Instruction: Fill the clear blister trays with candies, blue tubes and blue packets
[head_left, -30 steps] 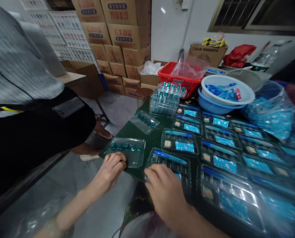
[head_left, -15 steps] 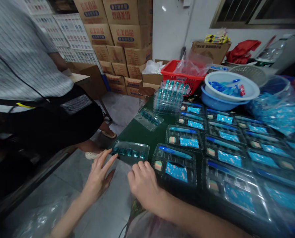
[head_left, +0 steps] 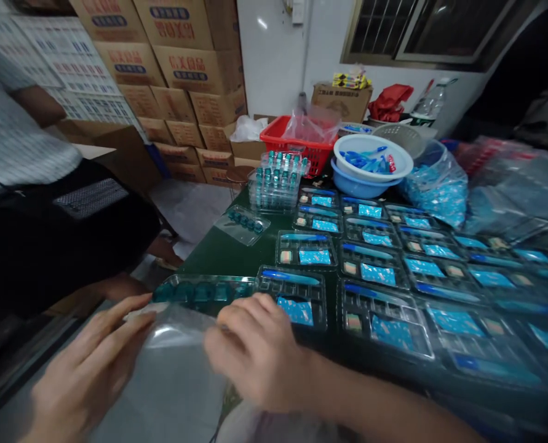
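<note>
A clear plastic tray [head_left: 190, 278] with a row of teal pieces [head_left: 204, 291] lies at the near left corner of the green table. Just in front of it, a transparent plastic bag [head_left: 176, 329] stretches between my hands, its mouth near the tray; whether the tray's edge is inside cannot be made out. My left hand [head_left: 91, 363] pinches the bag's left side, fingers close to the tray's left end. Curled fingers of my right hand [head_left: 258, 351] grip the bag's right side beside the tray's right end; the fingertips are hidden.
Trays [head_left: 305, 249] with blue pens, erasers and blue packets fill the table on the right. Stacked teal-piece trays [head_left: 274, 184] stand behind, near another single tray [head_left: 241, 226]. Basins [head_left: 370, 163] and a red basket [head_left: 278, 132] sit at the back. A person [head_left: 24, 141] stands left.
My view has shifted right and closer. Both hands have come nearer the camera and spread apart, with the clear bag now visible between them in front of the tray.
</note>
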`<state>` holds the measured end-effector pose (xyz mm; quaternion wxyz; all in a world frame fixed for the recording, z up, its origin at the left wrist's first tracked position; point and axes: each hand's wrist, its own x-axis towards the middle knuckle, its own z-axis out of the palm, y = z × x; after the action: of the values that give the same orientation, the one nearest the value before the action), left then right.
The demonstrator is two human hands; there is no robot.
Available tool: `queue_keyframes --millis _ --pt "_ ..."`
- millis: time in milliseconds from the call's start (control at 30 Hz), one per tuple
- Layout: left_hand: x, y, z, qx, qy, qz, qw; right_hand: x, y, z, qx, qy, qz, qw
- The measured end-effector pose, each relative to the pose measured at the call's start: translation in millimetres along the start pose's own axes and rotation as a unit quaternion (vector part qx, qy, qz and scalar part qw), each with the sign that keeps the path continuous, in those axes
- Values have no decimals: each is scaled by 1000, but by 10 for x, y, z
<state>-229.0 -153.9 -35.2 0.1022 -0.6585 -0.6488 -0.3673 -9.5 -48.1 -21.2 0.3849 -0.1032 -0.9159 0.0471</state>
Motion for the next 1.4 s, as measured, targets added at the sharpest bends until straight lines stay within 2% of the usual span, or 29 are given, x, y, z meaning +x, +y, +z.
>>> queue_keyframes --millis 100,200,267,333,467,533,600,667,767,833,900,1000,1100,1233,1333,1400 --pt "366 275 -5 23 -6 95 995 -17 144 -388 8 21 23 999" --pt "698 513 161 21 0 92 996 -63 348 -678 39 70 73 994" --pt "892 631 310 -11 -9 89 996 -56 504 -835 56 71 111 990" --pt "1068 738 432 -41 -24 101 994 -3 661 -974 62 43 128 989" --pt "1354 1001 543 -79 -56 147 984 185 910 -1168 59 -61 106 991" --pt "1446 1143 575 -113 -104 132 979 286 980 -1209 65 -104 94 988" --pt "1498 1254 623 -175 -152 76 970 374 1021 -1224 75 -125 89 985" --pt "1513 1306 681 -264 -157 2 952 429 1046 -1227 81 -113 95 986" --pt "1476 1273 749 -374 -97 -105 916 384 1060 -1210 61 -1 132 989" --pt "1411 1212 773 -414 -49 -169 893 239 1043 -1157 35 89 197 976" --pt "1314 1158 801 -445 5 -225 867 25 995 -1052 29 132 283 950" --pt "1126 1136 885 -497 75 -279 818 -288 888 -825 107 105 392 908" --pt "950 1192 999 -553 95 -318 764 -443 816 -630 212 66 445 867" --pt "800 1327 1085 -593 98 -355 717 -469 884 -538 243 99 470 843" --pt "688 1428 1106 -596 89 -388 697 -501 1023 -525 290 80 466 832" --pt "573 1472 1125 -592 54 -415 689 -538 1126 -500 312 65 459 829"
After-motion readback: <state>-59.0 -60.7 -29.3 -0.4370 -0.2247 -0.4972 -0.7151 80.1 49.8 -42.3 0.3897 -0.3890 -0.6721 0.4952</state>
